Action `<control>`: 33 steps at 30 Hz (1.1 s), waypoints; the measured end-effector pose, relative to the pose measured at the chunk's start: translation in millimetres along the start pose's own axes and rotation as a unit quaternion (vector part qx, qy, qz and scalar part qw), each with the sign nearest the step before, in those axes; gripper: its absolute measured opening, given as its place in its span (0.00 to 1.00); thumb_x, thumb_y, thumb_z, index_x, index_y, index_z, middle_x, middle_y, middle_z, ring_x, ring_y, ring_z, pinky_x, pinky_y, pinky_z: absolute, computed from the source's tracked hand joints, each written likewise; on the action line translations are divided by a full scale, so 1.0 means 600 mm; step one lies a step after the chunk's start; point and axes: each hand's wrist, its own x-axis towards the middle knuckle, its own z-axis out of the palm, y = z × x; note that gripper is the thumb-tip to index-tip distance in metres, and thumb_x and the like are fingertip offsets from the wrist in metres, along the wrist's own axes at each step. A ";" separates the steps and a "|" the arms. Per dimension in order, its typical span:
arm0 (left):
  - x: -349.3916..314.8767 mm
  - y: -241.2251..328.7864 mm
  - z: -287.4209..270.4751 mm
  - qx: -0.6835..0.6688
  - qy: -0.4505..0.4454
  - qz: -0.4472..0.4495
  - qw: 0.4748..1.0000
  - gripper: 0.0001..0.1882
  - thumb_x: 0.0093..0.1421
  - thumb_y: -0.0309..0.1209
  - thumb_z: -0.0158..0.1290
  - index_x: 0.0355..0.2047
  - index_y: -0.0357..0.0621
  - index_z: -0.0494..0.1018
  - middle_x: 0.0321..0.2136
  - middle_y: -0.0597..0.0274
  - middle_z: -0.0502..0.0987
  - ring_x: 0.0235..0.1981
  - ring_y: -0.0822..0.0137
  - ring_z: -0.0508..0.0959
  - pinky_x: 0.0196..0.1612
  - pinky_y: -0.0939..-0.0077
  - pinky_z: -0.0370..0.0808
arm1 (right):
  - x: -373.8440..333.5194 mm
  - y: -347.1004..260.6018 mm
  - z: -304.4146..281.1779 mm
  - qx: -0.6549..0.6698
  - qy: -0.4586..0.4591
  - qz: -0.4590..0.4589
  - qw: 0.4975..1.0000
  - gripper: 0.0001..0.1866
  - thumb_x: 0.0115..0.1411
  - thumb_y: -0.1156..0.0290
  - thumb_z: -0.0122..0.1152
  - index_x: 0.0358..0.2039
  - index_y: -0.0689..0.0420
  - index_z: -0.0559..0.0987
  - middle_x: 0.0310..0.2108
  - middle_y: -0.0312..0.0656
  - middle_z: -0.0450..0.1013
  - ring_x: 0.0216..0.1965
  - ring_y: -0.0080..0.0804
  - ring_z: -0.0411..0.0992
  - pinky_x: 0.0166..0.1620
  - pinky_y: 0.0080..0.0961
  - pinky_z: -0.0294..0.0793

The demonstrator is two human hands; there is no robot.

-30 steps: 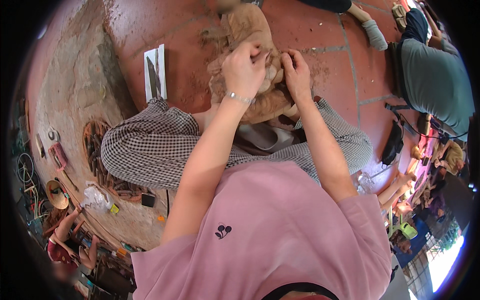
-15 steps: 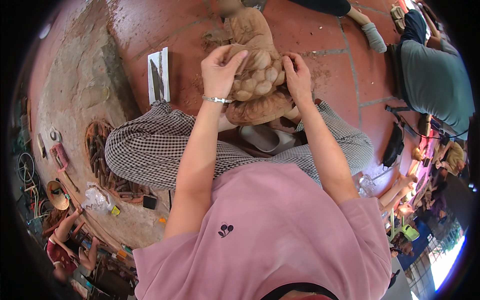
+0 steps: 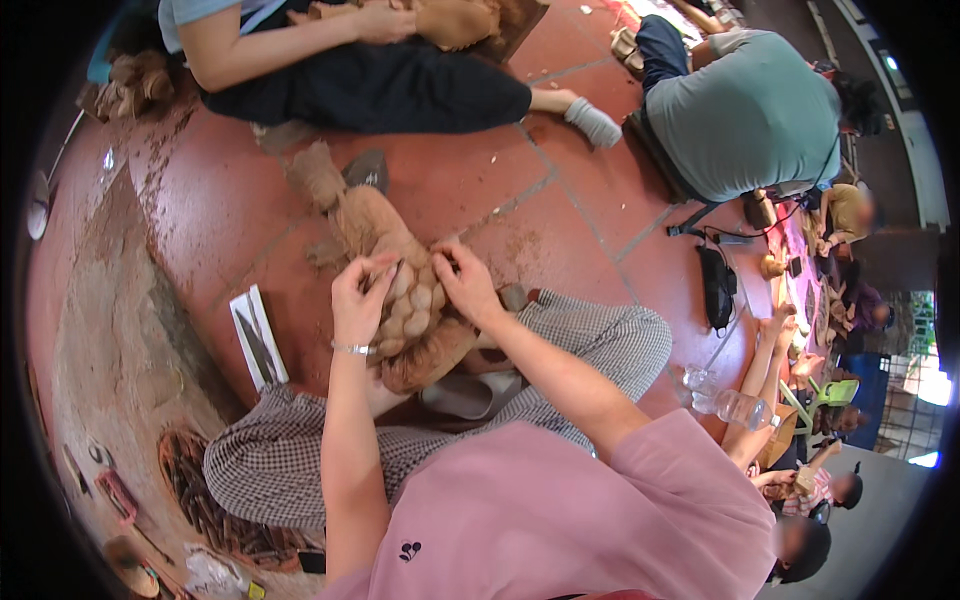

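Observation:
A brown wooden carving (image 3: 408, 305) with rounded, bunched lumps leans between my crossed legs, its narrower end pointing away to the far left. My left hand (image 3: 358, 302) is closed at the left side of the lumps, thumb against fingers. A thin brown piece, like a folded bit of sandpaper, is pinched there, with only a dark edge showing. At the carving's right side, my right hand (image 3: 468, 285) has its fingertips drawn together close to the surface. Whatever may be between them is hidden.
A knife-like blade (image 3: 258, 340) lies on a white strip to the left. Beyond it are a stone slab (image 3: 115, 300) and a basket of carving tools (image 3: 215, 485). People sit at the far side and right. A black bag (image 3: 716, 288) and plastic bottle (image 3: 745, 408) lie right.
The view has swung, so the carving and my hands appear lower and further left. My left thumb and fingers have come in closer against the carving, and the brown piece shows less.

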 end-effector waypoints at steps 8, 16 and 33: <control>0.004 -0.018 -0.010 -0.003 -0.002 0.028 1.000 0.03 0.56 0.18 0.58 0.28 0.34 0.73 0.37 0.56 0.82 0.42 0.67 0.80 0.48 0.73 0.74 | 0.003 -0.006 -0.003 -0.029 -0.021 0.021 0.999 0.15 0.62 0.62 0.54 0.43 0.58 0.76 0.40 0.49 0.75 0.43 0.47 0.73 0.47 0.37 0.72; -0.022 -0.012 -0.003 0.059 0.049 0.000 0.997 0.06 0.57 0.24 0.58 0.32 0.34 0.74 0.35 0.56 0.82 0.35 0.71 0.78 0.42 0.75 0.74 | -0.005 -0.019 -0.006 -0.010 -0.017 0.026 0.999 0.14 0.63 0.62 0.53 0.43 0.57 0.76 0.40 0.49 0.75 0.43 0.48 0.73 0.46 0.37 0.72; 0.017 -0.063 -0.030 -0.068 -0.010 -0.109 0.992 0.06 0.59 0.23 0.58 0.27 0.35 0.74 0.31 0.66 0.79 0.31 0.78 0.72 0.36 0.82 0.70 | 0.003 -0.014 -0.001 -0.046 -0.018 0.020 0.999 0.13 0.62 0.63 0.53 0.41 0.57 0.76 0.40 0.50 0.73 0.44 0.49 0.73 0.45 0.38 0.72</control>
